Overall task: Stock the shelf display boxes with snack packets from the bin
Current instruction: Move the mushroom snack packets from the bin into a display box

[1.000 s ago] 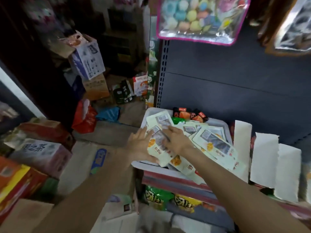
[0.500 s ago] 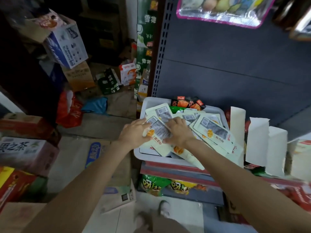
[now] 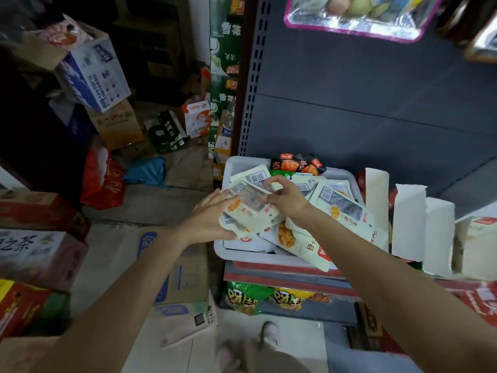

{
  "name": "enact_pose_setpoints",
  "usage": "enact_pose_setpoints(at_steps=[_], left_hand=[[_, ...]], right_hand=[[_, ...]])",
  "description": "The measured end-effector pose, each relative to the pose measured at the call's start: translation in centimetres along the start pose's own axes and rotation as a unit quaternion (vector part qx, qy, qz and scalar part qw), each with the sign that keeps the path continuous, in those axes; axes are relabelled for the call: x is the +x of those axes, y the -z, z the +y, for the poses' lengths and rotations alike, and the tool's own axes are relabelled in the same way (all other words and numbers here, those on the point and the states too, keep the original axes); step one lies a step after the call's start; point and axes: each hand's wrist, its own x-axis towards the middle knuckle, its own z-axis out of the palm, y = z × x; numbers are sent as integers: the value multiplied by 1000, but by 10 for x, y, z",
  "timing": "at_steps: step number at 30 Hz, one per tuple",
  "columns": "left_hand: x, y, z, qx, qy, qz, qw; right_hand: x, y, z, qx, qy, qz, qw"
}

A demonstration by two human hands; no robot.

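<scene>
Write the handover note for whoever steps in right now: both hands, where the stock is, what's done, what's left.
Left hand: grips the near edge of a small stack of cream snack packets above the white bin.
Right hand: fingers curled over the stack's far side.
Bin: sits on the shelf edge, heaped with more cream packets, a few orange-black packets at the back.
Display boxes: to the right of the bin, flaps up; contents hard to see.
Done: stack gathered.
Left: carry it to a box, then repeat.

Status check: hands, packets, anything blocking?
Left hand and right hand both hold a stack of white packets over the bin. Display boxes open, nothing blocking.
</scene>
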Motion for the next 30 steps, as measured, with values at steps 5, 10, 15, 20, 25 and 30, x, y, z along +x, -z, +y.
enact_pose_setpoints(at_steps=[5, 10, 15, 20, 25, 30], left_hand=[[-1, 8, 6, -101, -34, 202, 974], [6, 22, 30, -94, -27, 322, 942], [25, 18, 67, -165, -35, 224, 960], [53, 2, 116, -295, -47, 196, 934], [87, -17, 184, -310, -88, 207, 924], [123, -49, 248, -346, -113, 181, 914]], right_hand=[[-11, 2, -11, 267, -53, -39, 961], [-14, 22, -12, 334, 12, -58, 941], [-20, 43, -7, 204, 94, 15, 974], [-32, 83, 12, 199, 105, 95, 970], [-48, 149, 37, 207, 117, 130, 963], [-52, 215, 63, 173, 174, 171, 954]])
